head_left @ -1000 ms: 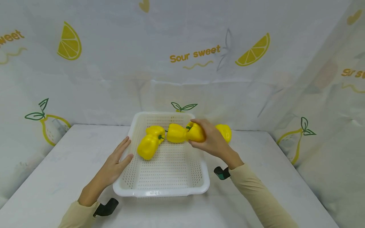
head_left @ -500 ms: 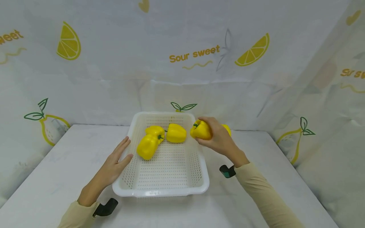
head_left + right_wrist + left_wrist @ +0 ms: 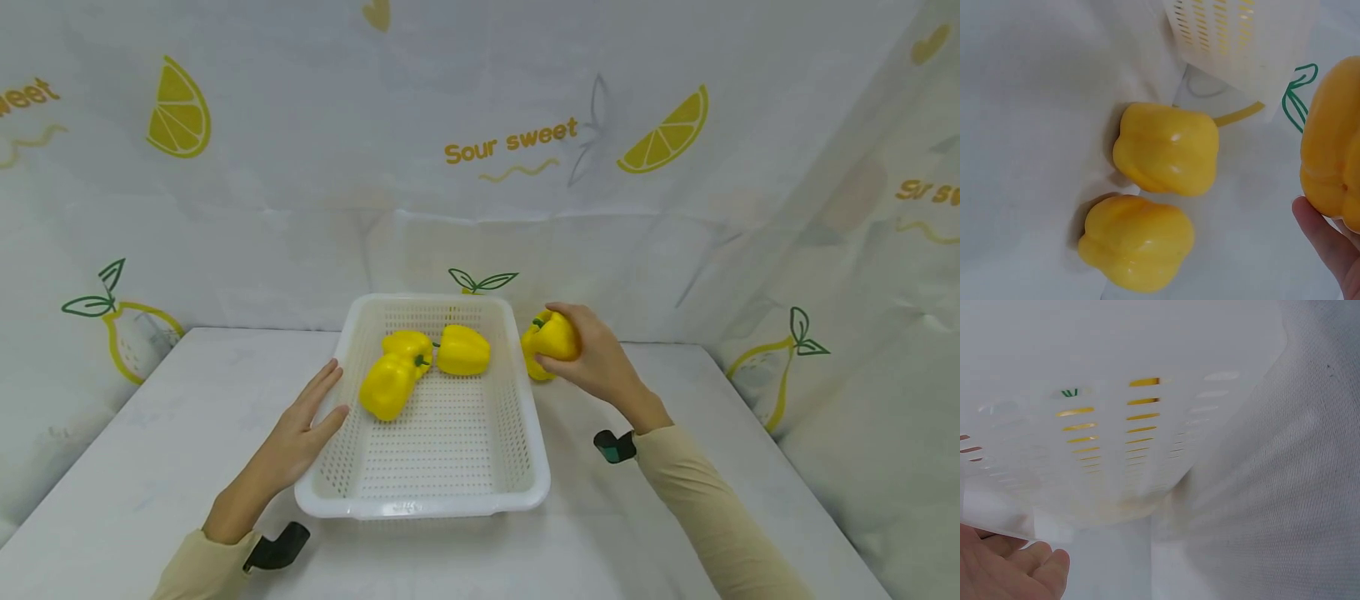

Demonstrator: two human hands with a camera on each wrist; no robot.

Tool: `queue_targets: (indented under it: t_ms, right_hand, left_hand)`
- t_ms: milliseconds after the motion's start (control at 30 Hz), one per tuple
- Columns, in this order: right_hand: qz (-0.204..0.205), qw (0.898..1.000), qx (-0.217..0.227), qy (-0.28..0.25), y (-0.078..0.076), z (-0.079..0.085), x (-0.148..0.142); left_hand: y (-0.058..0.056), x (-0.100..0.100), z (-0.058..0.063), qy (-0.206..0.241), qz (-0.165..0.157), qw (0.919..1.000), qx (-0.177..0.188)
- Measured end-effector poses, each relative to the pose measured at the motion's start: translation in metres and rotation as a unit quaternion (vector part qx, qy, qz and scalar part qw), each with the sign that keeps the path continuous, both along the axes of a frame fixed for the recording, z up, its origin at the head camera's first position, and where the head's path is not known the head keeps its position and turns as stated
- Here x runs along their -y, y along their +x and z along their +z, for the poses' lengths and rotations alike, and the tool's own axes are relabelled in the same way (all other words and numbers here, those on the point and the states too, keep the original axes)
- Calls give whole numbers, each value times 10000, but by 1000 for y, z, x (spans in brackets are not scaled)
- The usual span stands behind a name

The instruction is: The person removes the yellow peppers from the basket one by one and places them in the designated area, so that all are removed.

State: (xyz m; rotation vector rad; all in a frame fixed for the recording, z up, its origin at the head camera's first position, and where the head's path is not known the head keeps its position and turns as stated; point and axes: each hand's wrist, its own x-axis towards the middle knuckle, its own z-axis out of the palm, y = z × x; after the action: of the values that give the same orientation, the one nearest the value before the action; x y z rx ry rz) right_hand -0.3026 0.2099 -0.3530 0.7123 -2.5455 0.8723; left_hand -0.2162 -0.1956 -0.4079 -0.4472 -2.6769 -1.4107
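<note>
Your right hand (image 3: 597, 360) grips a glossy yellow, blocky bell pepper with a short green stem (image 3: 562, 335), thumb on its near side and fingers across the far side. That pepper is to the right of the white, rectangular, perforated plastic basket (image 3: 420, 507), and it appears to be held up off the white table (image 3: 225, 392). Your left hand (image 3: 298, 433) lies along the basket's left rim, fingers long and thumb apart; how firmly it presses, you can't tell from here.

Inside the basket, three matching yellow peppers (image 3: 387, 388) sit close together toward the back and left. Your right wrist view shows two loose yellow peppers (image 3: 1166, 149) beside the basket, apart from the one you hold.

Expect the held pepper to be light, with a firm shell that gives little; its shine suggests a smooth skin that could slide if you pinch with fingertips alone. Whether it's real or a model can't be told, so treat the skin as easily bruised. Take it round the broad shoulders, as you have it, with thumb and fingers on opposing sides, and leave the stem alone, since it looks too small to carry the weight. The basket looks light too, so it could skid if knocked.
</note>
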Motion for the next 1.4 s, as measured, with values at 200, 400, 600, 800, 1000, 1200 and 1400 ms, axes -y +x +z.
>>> queue_targets:
  t_ms: [200, 400, 600, 800, 1000, 1200, 1400]
  right_hand:
    - [-180, 9996, 107, -178, -4, -5, -13]
    - [-301, 9988, 256, -274, -7, -7, -23]
    - [-515, 9969, 452, -381, -11, -10, -33]
    - [-713, 9957, 448, -392, -16, -13, -44]
    - [-900, 9941, 459, -403, -19, -15, -55]
    - [-1146, 9892, 746, -528, -19, -16, -63]
    - [-1330, 9846, 874, -719, -19, -18, -71]
  left_hand:
    - [1, 0, 1, 5, -2, 10000, -22]
    - [1, 0, 1, 11, 6, 10000, -10]
    - [2, 0, 2, 20, 2, 10000, -4]
    - [2, 0, 2, 15, 18, 10000, -20]
    - [2, 0, 1, 31, 12, 10000, -17]
    - [1, -1, 1, 41, 12, 10000, -9]
    - [2, -1, 2, 60, 1, 10000, 26]
